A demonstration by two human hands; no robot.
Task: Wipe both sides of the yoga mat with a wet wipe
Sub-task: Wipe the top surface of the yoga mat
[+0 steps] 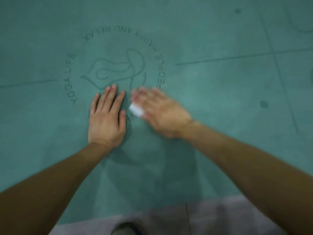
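The teal yoga mat (211, 92) fills almost the whole view, with an embossed round logo and lettering in its middle. My left hand (106, 119) lies flat on the mat, fingers straight, just below the logo figure. Right beside it my right hand (160, 112) is blurred by motion, palm down on the mat. A folded white wet wipe (135, 109) sticks out from under its fingers on the left side. The rest of the wipe is hidden beneath the hand.
Embossed guide lines and two dark dots (263, 104) mark the mat on the right. Grey fabric of my clothing (169, 221) shows at the bottom edge, over the mat's near side.
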